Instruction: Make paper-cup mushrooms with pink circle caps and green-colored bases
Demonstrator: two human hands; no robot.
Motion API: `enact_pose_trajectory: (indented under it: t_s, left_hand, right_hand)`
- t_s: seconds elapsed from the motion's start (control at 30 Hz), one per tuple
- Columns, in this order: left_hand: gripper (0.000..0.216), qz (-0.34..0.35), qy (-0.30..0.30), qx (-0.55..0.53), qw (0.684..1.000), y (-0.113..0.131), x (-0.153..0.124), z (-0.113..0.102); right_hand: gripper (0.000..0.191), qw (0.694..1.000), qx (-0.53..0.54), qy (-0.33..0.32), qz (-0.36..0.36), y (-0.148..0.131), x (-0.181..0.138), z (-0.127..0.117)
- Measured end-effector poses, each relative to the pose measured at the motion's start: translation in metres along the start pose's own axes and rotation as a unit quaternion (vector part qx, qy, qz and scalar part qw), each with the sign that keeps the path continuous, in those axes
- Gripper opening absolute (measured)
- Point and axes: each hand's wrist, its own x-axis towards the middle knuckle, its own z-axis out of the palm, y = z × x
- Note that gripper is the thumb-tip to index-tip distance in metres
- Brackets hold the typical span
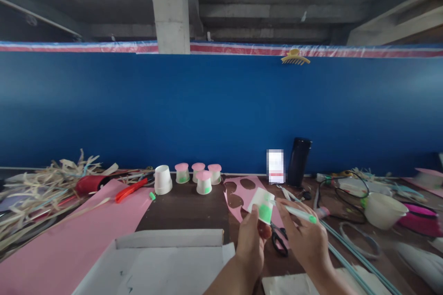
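My left hand (pixel 252 237) grips a small white paper cup (pixel 255 200), tilted, with a green patch coloured on its side. In my right hand (pixel 308 235) is a white marker with a green end (pixel 300 214), its tip against or very close to the green patch. Beneath the hands lie black-handled scissors (pixel 278 242) and a pink sheet with round holes (pixel 254 184). Further left stand several white cups with pink paper tops (pixel 204 183), some with green marks, and a stack of plain white cups (pixel 162 179). A green marker cap (pixel 152 196) rests near that stack.
A white open box (pixel 169 267) and a large pink sheet (pixel 86 226) cover the left front. Paper strips (pixel 51 189) heap at far left beside a red tool (pixel 131 190). A black bottle (pixel 299 161), a white tub (pixel 384 211) and blue-green sticks (pixel 356 256) are at right.
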Motion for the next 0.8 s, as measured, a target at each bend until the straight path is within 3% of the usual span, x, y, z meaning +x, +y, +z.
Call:
enact_pose_trajectory:
  t_s: [0.3,0.47,0.63,0.8]
  left_hand:
    - [0.037,-0.011,0.02,-0.03,0.999,-0.001,0.001,0.0]
    - [0.035,-0.02,0.058,-0.088,0.994,0.003,0.004,0.003]
    - [0.03,0.001,0.043,-0.124,0.991,0.013,0.011,-0.002]
    - [0.027,0.032,0.062,-0.149,0.986,0.03,0.026,-0.011]
  right_hand:
    - [0.023,1.0,0.018,0.001,0.015,-0.002,-0.001,-0.001]
    - [0.027,0.993,0.082,0.054,0.073,0.0,-0.004,-0.003]
    - [0.033,0.98,0.118,0.08,0.135,0.009,-0.007,0.001]
    - [0.033,0.985,0.111,0.061,0.117,0.009,-0.008,0.007]
